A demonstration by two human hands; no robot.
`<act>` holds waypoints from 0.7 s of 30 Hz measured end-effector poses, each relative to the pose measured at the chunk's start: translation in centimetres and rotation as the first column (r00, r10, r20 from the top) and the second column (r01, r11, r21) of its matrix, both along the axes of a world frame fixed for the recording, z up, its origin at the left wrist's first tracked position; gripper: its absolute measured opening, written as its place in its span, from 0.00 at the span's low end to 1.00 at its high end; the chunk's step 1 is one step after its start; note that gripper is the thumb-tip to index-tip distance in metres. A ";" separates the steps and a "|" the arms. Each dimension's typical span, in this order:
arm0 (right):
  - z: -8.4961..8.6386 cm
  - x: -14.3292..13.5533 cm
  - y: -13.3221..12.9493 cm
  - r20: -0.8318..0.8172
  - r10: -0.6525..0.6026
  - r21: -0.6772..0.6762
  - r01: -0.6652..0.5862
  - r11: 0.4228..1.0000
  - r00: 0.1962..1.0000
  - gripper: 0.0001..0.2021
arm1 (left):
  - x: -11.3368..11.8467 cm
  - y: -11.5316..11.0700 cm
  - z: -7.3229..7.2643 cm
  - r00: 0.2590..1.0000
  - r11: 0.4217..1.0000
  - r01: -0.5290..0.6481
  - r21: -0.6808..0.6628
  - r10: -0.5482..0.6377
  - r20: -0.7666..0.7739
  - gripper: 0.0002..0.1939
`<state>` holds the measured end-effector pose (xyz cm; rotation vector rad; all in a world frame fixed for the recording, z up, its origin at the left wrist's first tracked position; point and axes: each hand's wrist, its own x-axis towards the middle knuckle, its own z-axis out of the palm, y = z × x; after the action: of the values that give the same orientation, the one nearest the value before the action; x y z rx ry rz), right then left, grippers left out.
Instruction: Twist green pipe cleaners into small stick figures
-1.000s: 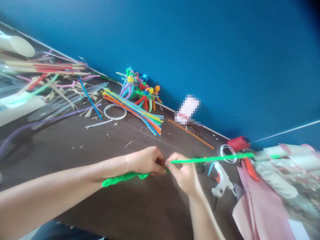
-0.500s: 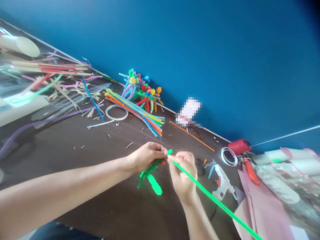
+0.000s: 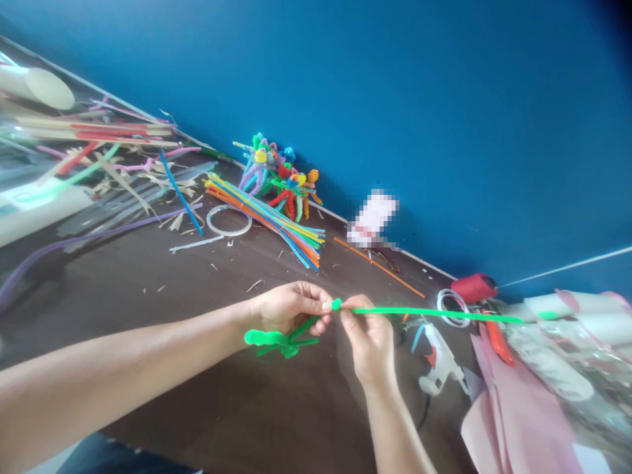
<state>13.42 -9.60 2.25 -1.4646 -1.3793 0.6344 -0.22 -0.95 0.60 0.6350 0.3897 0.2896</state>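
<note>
Head view: at 6 o'clock, left hand (image 3: 290,307) pinches green twisted piece (image 3: 287,345), right hand (image 3: 372,342) pinches green pipe cleaner (image 3: 434,313) toward 3 o'clock, probably light, pliable, best held near its end.

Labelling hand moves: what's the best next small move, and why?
Probably wind the long green stem one turn around the small green curl: the left hand pinches at the curl, the right hand grips the stem close by, and most of it extends straight, unwound.
</note>
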 end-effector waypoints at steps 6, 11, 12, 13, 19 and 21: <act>-1.2 0.2 0.3 -0.361 0.005 -0.119 -0.051 0.992 0.933 0.05 | -0.1 0.1 -0.2 0.999 1.000 0.017 -0.022 -0.018 -0.038 0.08; -1.5 0.2 0.3 -0.345 -0.084 -0.104 0.051 0.993 0.935 0.05 | 0.0 0.2 0.0 0.999 1.000 -0.021 -0.001 0.021 -0.025 0.08; -1.4 0.2 0.3 -0.317 -0.082 -0.104 0.052 0.993 0.945 0.05 | 0.0 0.2 0.0 0.999 1.000 -0.022 0.010 0.022 -0.026 0.09; -1.3 0.3 0.3 -0.285 -0.078 -0.099 0.051 0.994 0.955 0.04 | 0.0 0.2 0.0 0.999 0.999 -0.026 0.020 0.027 -0.027 0.09; -0.8 0.2 0.2 -0.090 -0.054 -0.041 0.051 0.998 0.994 0.04 | 0.2 0.1 -0.2 0.996 0.996 -0.083 0.021 0.083 -0.036 0.09; -1.0 0.1 0.3 -0.165 -0.056 -0.064 0.046 0.997 0.985 0.05 | 0.1 0.1 -0.2 0.996 0.997 -0.081 0.003 0.081 -0.035 0.08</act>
<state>13.54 -9.31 1.23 -1.4550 -1.1987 0.7535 -0.11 -0.83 0.45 0.6272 0.4496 0.3569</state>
